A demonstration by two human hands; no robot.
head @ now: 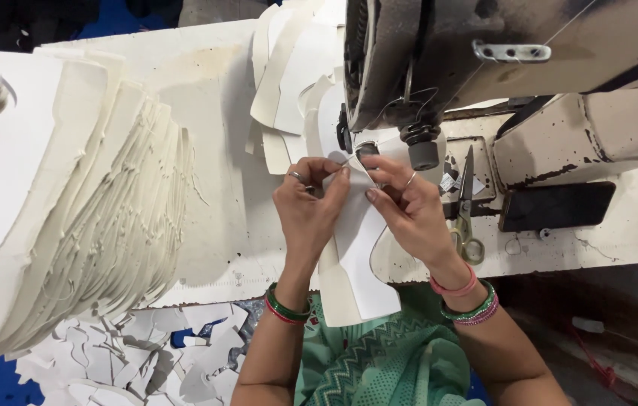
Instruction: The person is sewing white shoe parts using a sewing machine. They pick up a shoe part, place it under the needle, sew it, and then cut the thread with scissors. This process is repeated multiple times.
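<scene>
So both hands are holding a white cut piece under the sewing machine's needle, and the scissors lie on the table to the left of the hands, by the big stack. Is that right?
Not quite. The head view shows the scissors lying to the right of the hands, next to a dark phone, not by the big stack. The rest holds: the left hand and right hand both hold the white cut piece at the sewing machine.

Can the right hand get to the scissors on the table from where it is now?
Probably yes: the scissors lie uncovered just beside the right hand, but that hand is pinching the white piece.
</scene>
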